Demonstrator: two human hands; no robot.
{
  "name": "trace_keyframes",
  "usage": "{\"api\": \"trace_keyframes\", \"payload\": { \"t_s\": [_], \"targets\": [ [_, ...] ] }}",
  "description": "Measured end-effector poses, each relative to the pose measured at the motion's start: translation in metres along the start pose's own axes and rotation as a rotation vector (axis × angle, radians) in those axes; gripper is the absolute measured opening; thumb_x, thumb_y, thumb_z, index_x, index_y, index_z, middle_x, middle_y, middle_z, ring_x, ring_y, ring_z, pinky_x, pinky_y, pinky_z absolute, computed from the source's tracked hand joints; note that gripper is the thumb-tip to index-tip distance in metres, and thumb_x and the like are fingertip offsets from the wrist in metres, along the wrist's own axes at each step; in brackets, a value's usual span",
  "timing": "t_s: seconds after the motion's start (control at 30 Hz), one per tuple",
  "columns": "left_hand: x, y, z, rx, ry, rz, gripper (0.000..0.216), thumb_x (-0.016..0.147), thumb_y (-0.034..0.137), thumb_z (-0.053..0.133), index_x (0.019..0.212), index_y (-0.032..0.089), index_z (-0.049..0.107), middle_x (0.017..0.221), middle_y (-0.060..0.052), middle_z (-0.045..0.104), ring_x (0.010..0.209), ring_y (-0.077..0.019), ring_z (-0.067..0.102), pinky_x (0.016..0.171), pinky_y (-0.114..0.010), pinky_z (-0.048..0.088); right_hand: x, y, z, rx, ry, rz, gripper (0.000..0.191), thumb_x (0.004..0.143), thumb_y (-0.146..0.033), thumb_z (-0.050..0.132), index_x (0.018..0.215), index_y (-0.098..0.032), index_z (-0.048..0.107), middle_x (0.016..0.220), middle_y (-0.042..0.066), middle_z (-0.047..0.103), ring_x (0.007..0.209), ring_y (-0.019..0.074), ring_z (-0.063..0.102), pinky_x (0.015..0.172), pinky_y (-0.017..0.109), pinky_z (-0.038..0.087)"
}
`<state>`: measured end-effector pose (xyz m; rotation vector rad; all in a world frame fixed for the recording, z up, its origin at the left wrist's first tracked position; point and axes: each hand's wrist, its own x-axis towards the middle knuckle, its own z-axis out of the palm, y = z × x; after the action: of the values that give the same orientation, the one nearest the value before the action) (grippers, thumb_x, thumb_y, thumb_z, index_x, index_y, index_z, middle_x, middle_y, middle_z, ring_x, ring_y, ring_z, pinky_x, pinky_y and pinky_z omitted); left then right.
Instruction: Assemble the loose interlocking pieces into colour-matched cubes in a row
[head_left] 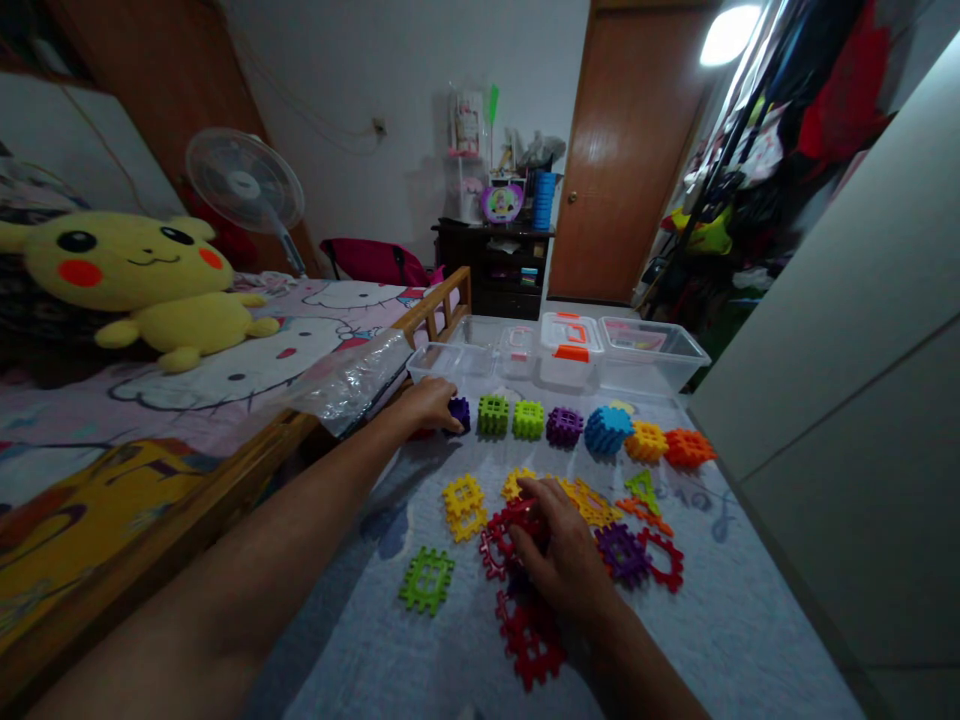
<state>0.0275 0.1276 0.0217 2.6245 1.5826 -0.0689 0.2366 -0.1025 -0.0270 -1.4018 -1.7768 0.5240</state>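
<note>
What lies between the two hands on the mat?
Head view: a flat yellow grid piece and another yellow piece lie between left hand and right hand.

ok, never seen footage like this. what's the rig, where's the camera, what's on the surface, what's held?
No machine here: one camera sits on a person's head and looks down at their two bare hands, so there is only this view. The left hand reaches forward and touches a dark purple block at the end of a row of coloured blocks; whether it grips it is unclear. The fingers of the right hand pinch a red flat piece. Around it, loose flat pieces lie on a pale blue cloth. Clear plastic boxes stand behind the row; a bed with a yellow plush toy is on the left.
</note>
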Motion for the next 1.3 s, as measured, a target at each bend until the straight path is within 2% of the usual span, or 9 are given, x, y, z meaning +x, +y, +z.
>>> {"api": "trace_keyframes", "payload": {
  "t_s": [0.13,0.27,0.43,0.53,0.63,0.7,0.8,1.03,1.3],
  "targets": [
    [-0.027,0.017,-0.010,-0.032,0.178,0.013,0.055,0.071,0.049,0.069,0.116,0.017,0.062,0.121,-0.014,0.064,0.117,-0.0334,0.053,0.097,-0.040,0.040,0.000,-0.004,-0.001,0.002,0.023,-0.017,0.047,0.083,-0.019,0.057,0.129,-0.024,0.053,0.125,0.010,0.059,0.120,0.0255,0.055,0.102,0.043,0.046],
    [-0.069,0.050,-0.001,-0.214,0.394,0.118,0.037,0.083,0.036,0.058,0.115,0.018,0.062,0.114,-0.011,0.066,0.109,-0.0287,0.056,0.099,-0.041,0.039,0.006,-0.013,-0.009,0.015,0.039,-0.041,0.037,0.083,-0.017,0.056,0.121,-0.021,0.057,0.114,0.009,0.062,0.104,0.0226,0.061,0.090,0.038,0.051],
    [-0.106,0.077,0.040,-0.470,0.347,0.171,0.030,0.083,0.034,0.059,0.109,0.019,0.064,0.112,-0.010,0.066,0.108,-0.0275,0.056,0.097,-0.041,0.042,0.016,-0.007,-0.062,-0.059,-0.023,0.020,0.027,0.087,-0.018,0.052,0.112,-0.019,0.060,0.102,0.007,0.064,0.082,0.0171,0.062,0.077,0.035,0.053],
    [-0.110,0.073,0.062,-0.561,0.361,0.104,0.025,0.083,0.034,0.058,0.102,0.019,0.066,0.110,-0.009,0.067,0.109,-0.0278,0.056,0.098,-0.043,0.042,0.008,0.009,-0.104,-0.201,-0.172,0.116,0.025,0.085,-0.021,0.056,0.108,-0.022,0.063,0.101,0.006,0.066,0.091,0.0208,0.063,0.083,0.040,0.052],
    [-0.107,0.062,0.075,-0.633,0.399,0.023,0.024,0.084,0.035,0.054,0.097,0.020,0.066,0.107,-0.008,0.067,0.107,-0.0267,0.057,0.098,-0.042,0.043,-0.011,0.025,-0.124,-0.299,-0.305,0.104,0.045,0.071,-0.018,0.070,0.115,-0.026,0.064,0.116,0.007,0.065,0.107,0.0266,0.058,0.094,0.046,0.047],
    [-0.106,0.057,0.080,-0.676,0.406,-0.022,0.025,0.084,0.037,0.053,0.097,0.021,0.066,0.105,-0.007,0.068,0.106,-0.0259,0.058,0.098,-0.042,0.043,-0.024,0.035,-0.123,-0.344,-0.348,0.086,0.058,0.062,-0.013,0.073,0.118,-0.028,0.064,0.121,0.008,0.063,0.112,0.0290,0.056,0.096,0.048,0.046],
    [-0.105,0.056,0.082,-0.718,0.391,-0.064,0.026,0.083,0.039,0.054,0.096,0.021,0.067,0.103,-0.007,0.069,0.104,-0.0256,0.060,0.097,-0.041,0.045,-0.036,0.043,-0.114,-0.357,-0.314,0.091,0.061,0.062,-0.006,0.067,0.118,-0.028,0.064,0.124,0.008,0.061,0.115,0.0292,0.055,0.098,0.049,0.045],
    [-0.106,0.057,0.083,-0.751,0.337,-0.091,0.028,0.080,0.038,0.056,0.095,0.018,0.069,0.102,-0.008,0.070,0.100,-0.0260,0.063,0.091,-0.040,0.049,-0.028,0.048,-0.112,-0.171,-0.224,0.100,0.024,0.083,-0.021,0.061,0.104,-0.026,0.071,0.107,0.006,0.066,0.099,0.0233,0.062,0.090,0.042,0.050],
    [-0.106,0.054,0.084,-0.775,0.307,-0.101,0.031,0.079,0.039,0.055,0.097,0.017,0.068,0.103,-0.009,0.070,0.099,-0.0262,0.064,0.089,-0.039,0.051,-0.032,0.052,-0.105,-0.093,-0.216,0.071,0.026,0.081,-0.025,0.064,0.107,-0.024,0.071,0.115,0.009,0.064,0.111,0.0256,0.059,0.099,0.047,0.046]
  ]
}}
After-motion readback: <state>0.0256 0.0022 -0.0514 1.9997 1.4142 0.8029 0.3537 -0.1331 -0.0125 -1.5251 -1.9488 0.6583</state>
